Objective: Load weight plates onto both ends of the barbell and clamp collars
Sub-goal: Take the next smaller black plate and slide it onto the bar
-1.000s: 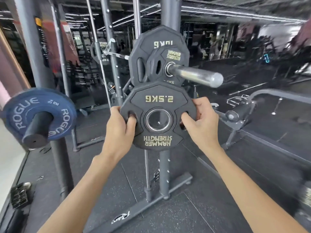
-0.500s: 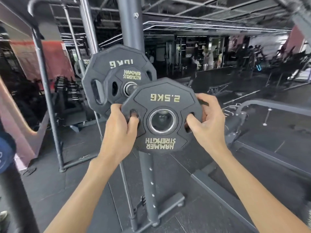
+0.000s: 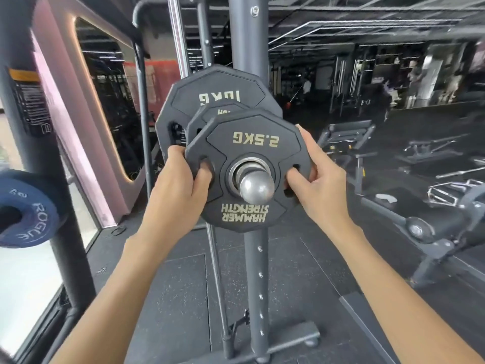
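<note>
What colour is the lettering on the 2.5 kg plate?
Pale gold on the black rubber 2.5 kg plate, clearest in the head view.

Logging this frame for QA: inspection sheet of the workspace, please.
Surface: dark rubber gym floor.
Job's things: 2.5 kg plate threaded on the barbell end; mid-size plate and 10 kg plate behind it. No collar seen.
Clutter: blue plate on a peg at left.
Hands: left hand and right hand grip the 2.5 kg plate by its side slots.
Cables: nothing seen.
Surroundings: rack upright, bench, mirror.
</note>
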